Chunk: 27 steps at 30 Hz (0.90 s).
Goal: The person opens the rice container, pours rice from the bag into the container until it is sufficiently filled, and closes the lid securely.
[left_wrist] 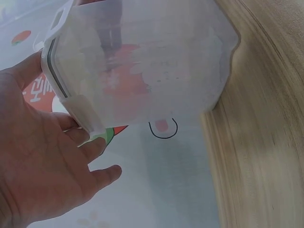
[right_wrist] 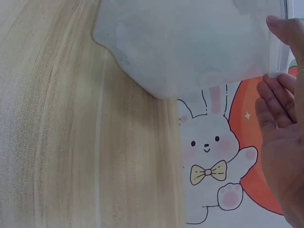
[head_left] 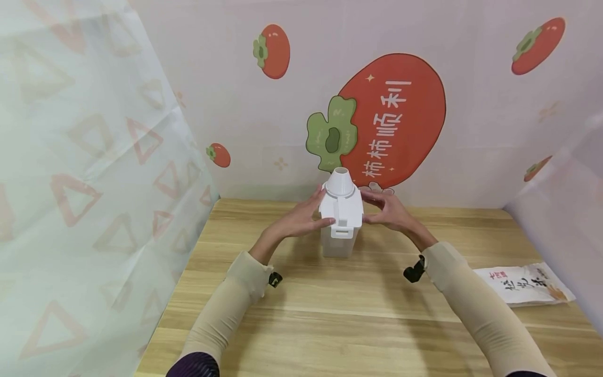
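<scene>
Near the middle of the back edge of the table (head_left: 330,324), a white lidded container (head_left: 337,245) stands upright between left hand (head_left: 298,218) and right hand (head_left: 393,212), thumbs and fingers spread apart, touching its lid (head_left: 352,209). Even pressure from both sides should keep it steady.

Hands (head_left: 299,217) (head_left: 388,210) forward, opposite each other

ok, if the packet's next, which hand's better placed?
Probably the right hand: it's on the side of the container nearer the packet. The left hand is on the opposite side.
</scene>
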Each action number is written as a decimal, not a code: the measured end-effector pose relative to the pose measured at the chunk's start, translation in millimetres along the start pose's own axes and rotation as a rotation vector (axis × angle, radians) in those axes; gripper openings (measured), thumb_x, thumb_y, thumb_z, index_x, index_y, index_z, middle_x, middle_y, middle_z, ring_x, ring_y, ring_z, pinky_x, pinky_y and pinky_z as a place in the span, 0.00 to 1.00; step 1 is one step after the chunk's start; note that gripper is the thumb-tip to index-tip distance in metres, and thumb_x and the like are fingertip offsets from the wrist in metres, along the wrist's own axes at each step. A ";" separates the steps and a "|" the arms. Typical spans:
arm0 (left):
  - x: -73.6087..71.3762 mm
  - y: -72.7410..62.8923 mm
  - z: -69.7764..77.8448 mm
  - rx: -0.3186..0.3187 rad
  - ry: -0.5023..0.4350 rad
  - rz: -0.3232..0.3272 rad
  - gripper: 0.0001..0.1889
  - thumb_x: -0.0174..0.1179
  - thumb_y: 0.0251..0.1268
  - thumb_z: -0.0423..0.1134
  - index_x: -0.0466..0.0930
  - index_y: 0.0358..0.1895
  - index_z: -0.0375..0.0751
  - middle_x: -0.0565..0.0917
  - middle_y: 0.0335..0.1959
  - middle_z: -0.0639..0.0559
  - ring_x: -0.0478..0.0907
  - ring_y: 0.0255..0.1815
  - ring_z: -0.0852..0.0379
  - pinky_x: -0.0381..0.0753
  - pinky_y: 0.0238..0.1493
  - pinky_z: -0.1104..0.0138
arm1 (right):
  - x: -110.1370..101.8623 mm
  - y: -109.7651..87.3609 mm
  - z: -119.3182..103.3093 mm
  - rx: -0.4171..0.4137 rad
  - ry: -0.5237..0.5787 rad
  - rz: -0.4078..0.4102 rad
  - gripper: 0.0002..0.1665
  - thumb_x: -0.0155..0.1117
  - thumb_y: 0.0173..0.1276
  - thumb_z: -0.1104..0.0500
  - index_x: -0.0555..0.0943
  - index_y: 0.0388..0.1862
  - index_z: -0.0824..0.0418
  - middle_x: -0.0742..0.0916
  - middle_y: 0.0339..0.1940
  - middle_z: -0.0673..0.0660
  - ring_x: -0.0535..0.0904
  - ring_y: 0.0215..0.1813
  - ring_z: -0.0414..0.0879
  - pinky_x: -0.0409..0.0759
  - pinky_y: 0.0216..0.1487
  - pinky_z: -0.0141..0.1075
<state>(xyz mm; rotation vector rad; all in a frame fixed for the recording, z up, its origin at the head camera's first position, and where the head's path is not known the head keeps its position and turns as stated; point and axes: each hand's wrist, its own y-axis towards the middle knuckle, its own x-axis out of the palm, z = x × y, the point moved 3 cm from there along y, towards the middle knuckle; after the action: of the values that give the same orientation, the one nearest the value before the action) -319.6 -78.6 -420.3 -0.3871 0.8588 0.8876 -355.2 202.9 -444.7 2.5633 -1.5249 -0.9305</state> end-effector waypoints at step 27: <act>-3.2 0.6 6.1 -0.019 0.009 -0.027 0.53 0.57 0.76 0.63 0.34 0.88 0.44 0.35 0.89 0.39 0.45 0.88 0.40 0.55 0.84 0.45 | 2.4 7.6 -31.0 -0.041 -0.206 -0.054 0.45 0.81 0.55 0.73 0.72 0.72 0.79 0.78 0.57 0.71 0.78 0.66 0.67 0.75 0.72 0.60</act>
<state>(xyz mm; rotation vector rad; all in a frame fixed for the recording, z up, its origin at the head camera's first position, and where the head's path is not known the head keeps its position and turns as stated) -318.2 -76.1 -414.0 -0.4184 0.8523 0.8696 -345.0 188.4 -418.0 2.5607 -1.4693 -1.2538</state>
